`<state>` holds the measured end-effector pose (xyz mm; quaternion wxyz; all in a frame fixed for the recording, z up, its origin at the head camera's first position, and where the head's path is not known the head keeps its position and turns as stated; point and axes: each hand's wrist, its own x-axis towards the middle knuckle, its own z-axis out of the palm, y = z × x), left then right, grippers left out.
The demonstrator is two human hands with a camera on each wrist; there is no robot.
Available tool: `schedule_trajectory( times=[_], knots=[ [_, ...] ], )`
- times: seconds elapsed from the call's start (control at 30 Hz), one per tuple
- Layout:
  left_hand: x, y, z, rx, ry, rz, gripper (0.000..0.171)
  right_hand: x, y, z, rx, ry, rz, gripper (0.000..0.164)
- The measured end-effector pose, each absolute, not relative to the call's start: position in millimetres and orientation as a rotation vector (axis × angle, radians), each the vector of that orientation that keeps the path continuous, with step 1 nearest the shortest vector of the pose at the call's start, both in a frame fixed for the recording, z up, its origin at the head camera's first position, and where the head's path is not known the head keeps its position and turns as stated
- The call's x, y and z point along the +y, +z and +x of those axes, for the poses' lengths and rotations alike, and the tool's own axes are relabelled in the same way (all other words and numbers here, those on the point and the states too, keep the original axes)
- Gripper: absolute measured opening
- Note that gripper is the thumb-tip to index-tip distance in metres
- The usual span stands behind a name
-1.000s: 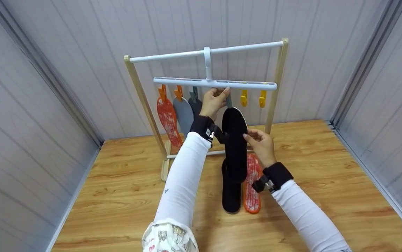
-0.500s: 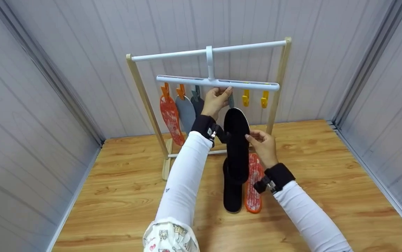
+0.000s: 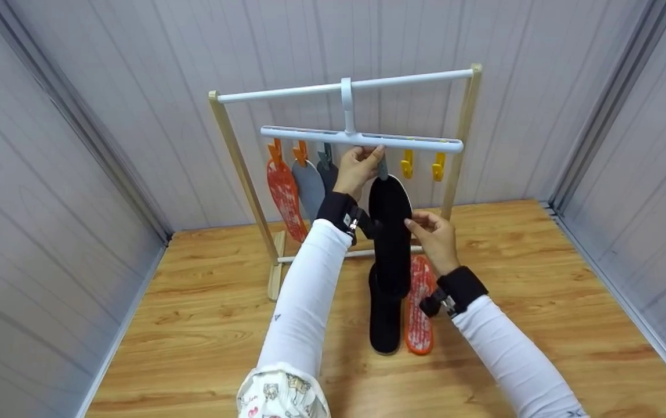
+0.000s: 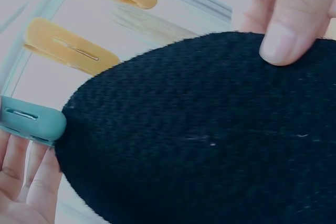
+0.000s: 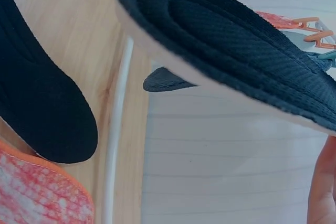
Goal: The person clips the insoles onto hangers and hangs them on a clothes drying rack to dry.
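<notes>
My right hand (image 3: 436, 241) pinches the right edge of a black insole (image 3: 390, 238), thumb on its face, and holds it upright below a white hanger (image 3: 420, 143). My left hand (image 3: 356, 171) pinches a grey-green clip (image 3: 383, 169) that hangs from the hanger bar. In the left wrist view the tip of the clip (image 4: 32, 119) is right at the rounded end of the insole (image 4: 199, 124). The right wrist view shows the insole's grooved face and pale edge (image 5: 226, 51).
The hanger hooks over a rack's white rod (image 3: 286, 92). A red-orange insole (image 3: 285, 197), a light grey one (image 3: 308, 186) and a dark one hang clipped at left. Two yellow clips (image 3: 406, 164) hang at right. Another black insole (image 3: 385, 331) and a red-orange one (image 3: 420, 325) lie on the wooden floor.
The black insole has risen slightly in my right hand, and its top end now meets the tip of the grey-green clip. My left hand stays at the clip.
</notes>
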<state>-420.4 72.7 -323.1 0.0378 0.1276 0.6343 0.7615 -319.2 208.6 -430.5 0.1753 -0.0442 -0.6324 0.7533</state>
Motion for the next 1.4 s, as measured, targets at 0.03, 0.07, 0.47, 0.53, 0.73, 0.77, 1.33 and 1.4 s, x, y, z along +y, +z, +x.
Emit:
schedule_trajectory(
  times=[0.03, 0.07, 0.47, 0.53, 0.73, 0.77, 1.33, 1.4],
  knots=[
    [72, -323, -421, 1.951, 2.331, 0.396, 0.02, 208, -430, -320, -1.798, 2.118, -0.12, 0.024],
    [72, -322, -421, 1.955, 2.326, 0.402, 0.02, 207, -429, -321, -1.798, 2.106, -0.117, 0.023],
    [65, -323, -421, 2.07, 2.219, 0.455, 0.028, 203, -425, -321, -1.777, 2.138, -0.083, 0.025],
    [65, -323, -421, 2.078, 2.212, 0.47, 0.029, 203, -424, -321, -1.778, 2.133, -0.086, 0.026],
    [62, -324, -421, 2.094, 2.167, 0.547, 0.035, 204, -435, -324, -1.711, 2.13, -0.066, 0.025],
    [61, -324, -421, 2.09, 2.162, 0.562, 0.036, 205, -437, -324, -1.693, 2.141, -0.057, 0.025],
    [54, -331, -422, 2.1, 2.191, 0.654, 0.033, 232, -496, -299, -1.712, 2.158, -0.138, 0.025],
    [54, -330, -421, 2.071, 2.221, 0.655, 0.032, 234, -502, -296, -1.732, 2.162, -0.165, 0.024]
  ],
)
